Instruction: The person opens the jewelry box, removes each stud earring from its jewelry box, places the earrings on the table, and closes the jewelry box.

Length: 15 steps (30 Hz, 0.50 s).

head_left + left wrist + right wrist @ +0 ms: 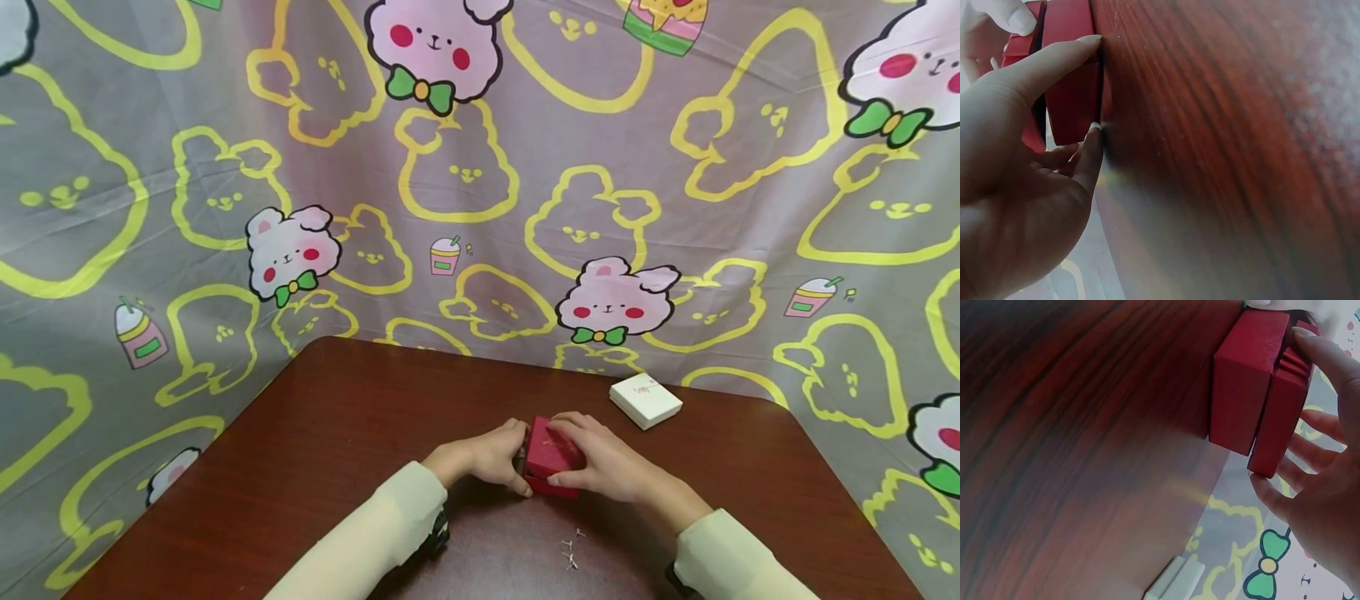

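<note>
A small red gift box [551, 454] sits on the table between the two hands, its lid [1280, 415] slightly raised at an angle from the base [1242, 381]. My left hand [491, 457] grips the base at its left side, thumb on the near face and fingers around the far side. From the right, my right hand [606, 462] holds the lid, with the thumb at its near edge and the fingers over the far edge. A dark gap shows between lid and base in both wrist views. What lies inside is hidden.
Several tiny white forked pieces [570, 554] lie on the dark wooden table [360, 417] in front of the red box. A white square box [647, 402] stands at the back right. Patterned cloth [465, 275] hangs around the table's far and side edges.
</note>
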Motion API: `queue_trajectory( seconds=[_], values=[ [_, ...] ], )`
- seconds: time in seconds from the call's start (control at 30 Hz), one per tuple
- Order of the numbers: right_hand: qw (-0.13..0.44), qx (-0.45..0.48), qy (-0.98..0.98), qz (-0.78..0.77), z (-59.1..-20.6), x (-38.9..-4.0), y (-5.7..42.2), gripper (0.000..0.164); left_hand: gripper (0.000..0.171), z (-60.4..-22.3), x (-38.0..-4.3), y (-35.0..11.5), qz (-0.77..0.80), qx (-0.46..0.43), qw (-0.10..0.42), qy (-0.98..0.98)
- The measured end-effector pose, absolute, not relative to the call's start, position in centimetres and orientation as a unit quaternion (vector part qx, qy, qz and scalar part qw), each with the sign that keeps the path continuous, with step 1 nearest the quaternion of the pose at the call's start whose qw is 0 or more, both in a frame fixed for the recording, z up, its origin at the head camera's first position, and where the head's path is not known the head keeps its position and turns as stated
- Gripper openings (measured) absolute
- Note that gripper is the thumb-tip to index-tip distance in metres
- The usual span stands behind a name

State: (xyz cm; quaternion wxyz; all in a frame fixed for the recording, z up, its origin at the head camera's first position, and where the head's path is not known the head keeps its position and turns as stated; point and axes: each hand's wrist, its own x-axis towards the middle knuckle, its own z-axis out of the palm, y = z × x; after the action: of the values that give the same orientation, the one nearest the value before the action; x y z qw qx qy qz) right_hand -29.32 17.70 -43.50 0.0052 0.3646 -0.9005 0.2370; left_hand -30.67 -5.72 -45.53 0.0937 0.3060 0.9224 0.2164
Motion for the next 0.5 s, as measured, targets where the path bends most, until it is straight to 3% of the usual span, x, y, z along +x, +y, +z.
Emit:
queue_trajectory(
  seconds=[0.5],
  values=[
    [-0.025,0.37,-0.898,0.237,-43.91,-29.55,17.53,0.077,0.075,-45.46,-30.8,-5.74,0.225,0.313,0.101,0.917]
  ],
)
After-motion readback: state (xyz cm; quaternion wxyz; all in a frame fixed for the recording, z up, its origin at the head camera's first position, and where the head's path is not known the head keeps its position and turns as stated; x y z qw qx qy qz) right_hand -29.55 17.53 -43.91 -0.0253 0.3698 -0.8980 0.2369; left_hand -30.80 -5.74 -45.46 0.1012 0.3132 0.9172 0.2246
